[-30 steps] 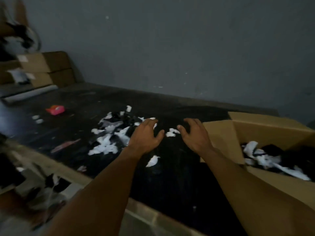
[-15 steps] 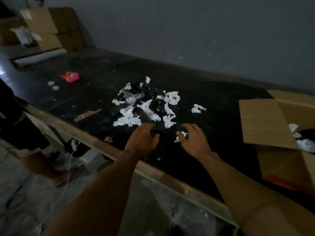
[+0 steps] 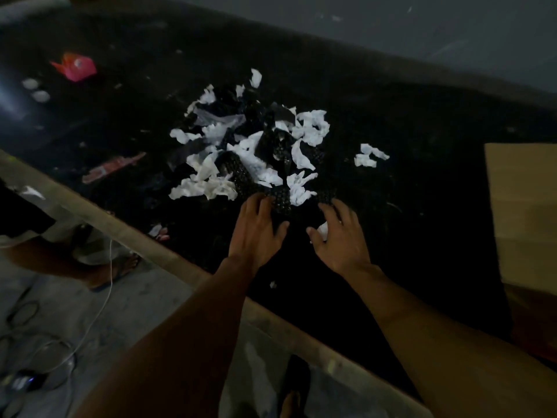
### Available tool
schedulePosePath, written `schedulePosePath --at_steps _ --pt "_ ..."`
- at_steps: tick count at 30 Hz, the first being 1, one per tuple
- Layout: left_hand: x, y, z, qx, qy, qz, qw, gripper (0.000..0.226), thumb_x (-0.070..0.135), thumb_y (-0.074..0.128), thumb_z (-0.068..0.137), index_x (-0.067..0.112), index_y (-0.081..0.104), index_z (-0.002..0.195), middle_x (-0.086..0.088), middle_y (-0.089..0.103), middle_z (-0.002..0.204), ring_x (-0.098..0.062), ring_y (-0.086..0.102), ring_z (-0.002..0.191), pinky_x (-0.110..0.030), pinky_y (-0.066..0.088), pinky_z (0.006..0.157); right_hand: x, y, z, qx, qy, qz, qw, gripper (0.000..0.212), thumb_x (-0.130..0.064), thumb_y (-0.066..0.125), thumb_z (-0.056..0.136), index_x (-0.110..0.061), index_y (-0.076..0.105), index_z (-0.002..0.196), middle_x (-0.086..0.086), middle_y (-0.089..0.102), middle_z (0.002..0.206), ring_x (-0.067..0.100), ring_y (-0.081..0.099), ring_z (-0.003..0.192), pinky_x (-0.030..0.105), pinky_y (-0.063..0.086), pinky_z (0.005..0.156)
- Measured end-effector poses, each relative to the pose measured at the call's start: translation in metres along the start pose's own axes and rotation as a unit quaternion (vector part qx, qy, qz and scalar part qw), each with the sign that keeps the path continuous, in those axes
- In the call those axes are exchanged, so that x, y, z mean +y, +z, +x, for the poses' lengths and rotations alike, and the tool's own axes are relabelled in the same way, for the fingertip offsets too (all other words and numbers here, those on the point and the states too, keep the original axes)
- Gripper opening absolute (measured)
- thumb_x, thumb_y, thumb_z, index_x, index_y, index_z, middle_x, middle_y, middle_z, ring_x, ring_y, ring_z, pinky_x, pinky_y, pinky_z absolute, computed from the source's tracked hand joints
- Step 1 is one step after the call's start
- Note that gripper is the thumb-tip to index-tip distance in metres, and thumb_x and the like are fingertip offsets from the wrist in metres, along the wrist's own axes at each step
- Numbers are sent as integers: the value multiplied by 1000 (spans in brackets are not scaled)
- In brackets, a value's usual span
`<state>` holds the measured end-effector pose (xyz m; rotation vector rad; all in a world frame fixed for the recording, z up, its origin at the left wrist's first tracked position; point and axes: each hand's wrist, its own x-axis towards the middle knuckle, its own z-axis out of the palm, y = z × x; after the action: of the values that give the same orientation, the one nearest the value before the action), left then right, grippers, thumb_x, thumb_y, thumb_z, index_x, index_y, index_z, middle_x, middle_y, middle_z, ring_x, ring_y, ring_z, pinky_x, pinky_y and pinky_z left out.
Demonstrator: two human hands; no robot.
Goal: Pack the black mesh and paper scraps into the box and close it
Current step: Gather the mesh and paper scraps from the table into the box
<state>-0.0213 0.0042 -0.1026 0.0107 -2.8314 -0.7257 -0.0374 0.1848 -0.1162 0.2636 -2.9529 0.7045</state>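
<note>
With my left hand (image 3: 256,227) and right hand (image 3: 337,236) spread empty at the pile's near edge mid-frame, I'm gathering black mesh (image 3: 241,173) and paper scraps (image 3: 313,128); next, scoop them rightward to the box (image 3: 524,212).

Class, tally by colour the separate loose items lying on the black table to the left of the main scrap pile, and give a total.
Pink crumpled item: 1
Small white round bits: 2
Reddish flat strip: 1
Total: 4
</note>
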Motion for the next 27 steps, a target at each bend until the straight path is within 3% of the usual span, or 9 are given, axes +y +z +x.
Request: schedulePosePath --at_steps 8,10,12,14,17,19,21,25,27 --pt "-21 43 52 -10 -46 4 999 87 49 57 89 -6 20 146 -28 15 154 -38 9 145 -47 14 119 15 42 39 -60 25 -16 998 71 -50 51 89 -21 26 148 10 10 159 28 6 146 46 8 120" --pt "-30 50 58 -43 -66 -5 997 93 53 57 88 -7 16 147 -30 20 152 -41 16 143 -47 16 118 18 51 40 -67 35 -16 997 70 -51 47 90 -16 28 148 12 18 158 29 9 146 47 8 120" --pt "-38 58 58 -40 -44 8 998 93 49 63 86 -12 21 143 -35 40 136 -46 40 127 -52 31 110 18 56 41 -52 46 -12 998 64 -45 47 94 -10 33 145 15 28 152 32 16 143 47 16 118" --pt "-42 67 54 -6 -32 31 999 84 35 70 85 -16 29 138 -33 53 115 -44 53 103 -55 45 94 16 60 45 -13 33 -18 999 51 -35 50 95 -4 45 136 20 42 137 36 32 131 49 32 110" --pt "-43 75 51 17 -44 11 999 59 13 70 86 -8 43 134 -22 56 102 -34 52 89 -46 50 79 12 62 54 53 5 -24 998 23 -24 58 92 -3 58 102 20 55 104 33 45 100 49 45 88" --pt "-43 77 52 34 -25 -12 999 30 5 64 83 -3 59 111 -19 56 90 -34 51 79 -47 50 68 10 61 57 69 5 -12 998 12 -17 59 92 -5 56 90 18 56 93 25 40 90 46 44 83" --pt "-46 75 52 51 11 -30 998 9 6 56 80 0 58 86 -19 52 80 -34 49 72 -44 49 64 8 58 60 67 39 27 997 9 -14 53 95 -6 55 91 17 56 95 24 40 91 42 41 84" --pt "-48 58 55 59 24 -100 993 35 28 49 85 -2 59 98 -20 52 99 -31 51 89 -37 47 76 5 47 65 81 93 92 988 13 -15 46 99 -6 54 98 10 53 95 21 43 90 27 31 77" --pt "-48 47 62 45 11 -106 993 30 29 53 88 1 62 98 -16 59 97 -27 57 87 -35 50 75 4 39 69 116 92 98 984 13 -17 48 98 -5 55 99 14 57 94 25 50 90 28 33 75"
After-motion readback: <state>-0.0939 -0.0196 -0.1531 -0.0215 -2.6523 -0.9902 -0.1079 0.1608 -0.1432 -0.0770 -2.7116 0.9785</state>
